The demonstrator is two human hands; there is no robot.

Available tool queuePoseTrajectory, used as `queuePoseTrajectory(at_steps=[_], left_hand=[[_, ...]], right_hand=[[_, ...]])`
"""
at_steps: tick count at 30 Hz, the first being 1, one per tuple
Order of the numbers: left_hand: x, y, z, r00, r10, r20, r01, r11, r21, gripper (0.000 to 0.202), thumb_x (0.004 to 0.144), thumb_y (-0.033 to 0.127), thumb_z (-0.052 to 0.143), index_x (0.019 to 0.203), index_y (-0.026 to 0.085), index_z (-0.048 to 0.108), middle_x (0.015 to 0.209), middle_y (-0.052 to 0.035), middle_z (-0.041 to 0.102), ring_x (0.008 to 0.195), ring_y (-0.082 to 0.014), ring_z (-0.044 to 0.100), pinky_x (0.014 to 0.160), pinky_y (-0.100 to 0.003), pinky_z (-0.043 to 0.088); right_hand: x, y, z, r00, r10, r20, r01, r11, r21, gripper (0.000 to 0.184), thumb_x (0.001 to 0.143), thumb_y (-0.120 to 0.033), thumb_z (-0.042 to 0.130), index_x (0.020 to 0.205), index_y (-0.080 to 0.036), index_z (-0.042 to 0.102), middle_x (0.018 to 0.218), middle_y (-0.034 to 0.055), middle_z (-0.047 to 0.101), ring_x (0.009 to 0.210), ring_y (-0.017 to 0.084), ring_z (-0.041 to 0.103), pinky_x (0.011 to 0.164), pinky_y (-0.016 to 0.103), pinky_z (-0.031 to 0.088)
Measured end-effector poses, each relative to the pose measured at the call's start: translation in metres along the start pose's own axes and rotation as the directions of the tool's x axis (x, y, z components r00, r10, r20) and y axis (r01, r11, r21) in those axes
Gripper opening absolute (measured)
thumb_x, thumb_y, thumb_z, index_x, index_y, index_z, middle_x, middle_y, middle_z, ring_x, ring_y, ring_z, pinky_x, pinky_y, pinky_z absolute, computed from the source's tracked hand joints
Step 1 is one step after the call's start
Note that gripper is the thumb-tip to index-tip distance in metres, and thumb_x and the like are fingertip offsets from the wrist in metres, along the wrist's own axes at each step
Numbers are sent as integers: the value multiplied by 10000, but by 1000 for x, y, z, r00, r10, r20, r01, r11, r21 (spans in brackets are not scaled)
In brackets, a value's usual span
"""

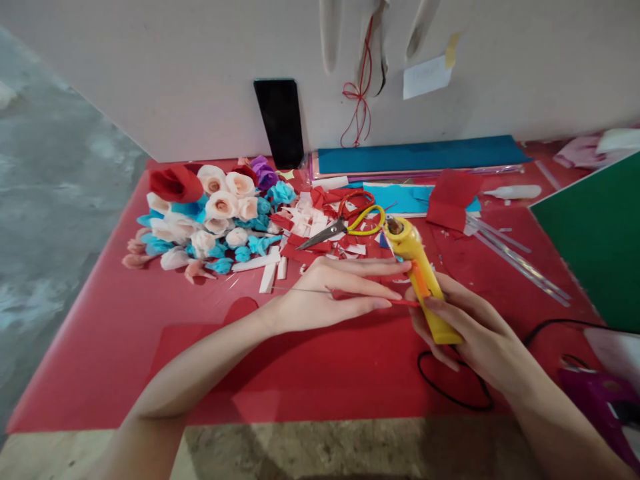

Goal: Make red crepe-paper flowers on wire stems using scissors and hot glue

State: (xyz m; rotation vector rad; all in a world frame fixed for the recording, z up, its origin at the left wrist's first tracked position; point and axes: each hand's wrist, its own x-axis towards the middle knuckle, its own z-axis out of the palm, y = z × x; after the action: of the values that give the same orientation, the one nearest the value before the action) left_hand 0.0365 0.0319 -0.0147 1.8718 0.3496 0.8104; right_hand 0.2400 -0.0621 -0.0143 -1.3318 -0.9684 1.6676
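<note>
The right hand (475,333) is clenched around the handle of a yellow plastic hot-glue gun (417,267). A finger lies on its orange trigger and the nozzle points away from the person. The gun sits over the red-covered counter (125,333), right of centre, and its black cord (450,393) loops across the counter below the hand.

The left hand (330,293) lies low, with fingers stretched toward the gun. It grasps a thin wire stem with a red wrapped tip (400,302) between the fingers. The stem runs level, and its red end touches the side of the gun just beside the right thumb.

Behind the hands lie scissors with red and yellow handles (345,227), on a litter of red and white paper scraps (310,233). Left of them is a heap of paper roses in white, peach, blue and red (210,213). A black phone (279,123) leans against the wall, and beside it lies a folded blue crepe sheet (420,157). Clear glue sticks (520,260) lie to the right, near a green board (595,247).
</note>
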Motion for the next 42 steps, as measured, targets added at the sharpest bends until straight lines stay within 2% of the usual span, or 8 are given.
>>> queuePoseTrajectory(at_steps=[5,13,23,31,36,38,40,42], left_hand=[[-1,0,0,1000,-1,-12,1,1000,-1,216,775,131,644,963,201,724,1230,-86,604,953,-188,684,808,-234,563],[-2,-4,-3,1000,19,-20,-20,999,-49,244,774,108,636,987,198,715,1242,-94,598,1104,-201,611,945,-271,502],[-2,-10,-8,998,-32,-61,29,998,-54,264,769,97,635,979,235,717,1237,-59,604,1083,-190,624,946,-270,500],[0,-16,-11,980,-127,-152,123,992,-40,160,768,186,657,887,248,743,1180,-47,641,1061,-224,636,924,-317,524],[4,-29,-15,945,-268,-190,253,962,-98,117,756,211,670,837,235,752,1186,-49,640,1064,-240,633,928,-336,516],[7,-35,-18,905,-372,-206,351,927,-134,99,741,224,681,808,214,753,1097,-55,691,1093,-248,616,961,-359,490],[10,-40,-21,867,-462,-186,437,885,-158,100,754,236,663,735,194,752,837,-51,753,1125,-241,596,1029,-381,428],[12,-43,-24,852,-501,-150,480,863,-157,178,776,242,634,643,185,738,584,-38,715,1138,-229,588,1077,-389,369]], right_hand=[[-1,-3,0,1000,-5,-16,5,1000,12,160,897,-363,501,926,-205,506,611,-30,505,418,52,389,310,110,337],[-1,-4,-2,999,5,-32,-3,998,57,144,886,-345,521,890,-203,541,604,-29,521,409,48,398,302,101,337],[2,-12,-1,996,48,-69,-41,994,102,156,841,-346,562,868,-193,577,604,-13,521,403,60,402,284,117,308],[0,-17,-4,994,57,-93,-45,991,127,165,841,-346,546,853,-185,582,590,-6,521,364,54,390,277,126,275],[0,-20,-9,990,-3,-140,19,993,118,174,846,-356,533,892,-195,580,676,7,538,371,50,379,273,140,271],[3,-21,-11,985,-21,-172,38,995,96,165,842,-357,538,855,-196,572,678,4,520,390,58,377,270,144,279],[7,-21,-13,980,-34,-198,51,996,80,161,832,-351,553,812,-192,562,677,0,497,418,66,379,271,144,297],[9,-21,-14,976,-36,-215,53,996,73,147,826,-339,564,814,-192,559,692,0,491,448,72,387,280,141,315]])
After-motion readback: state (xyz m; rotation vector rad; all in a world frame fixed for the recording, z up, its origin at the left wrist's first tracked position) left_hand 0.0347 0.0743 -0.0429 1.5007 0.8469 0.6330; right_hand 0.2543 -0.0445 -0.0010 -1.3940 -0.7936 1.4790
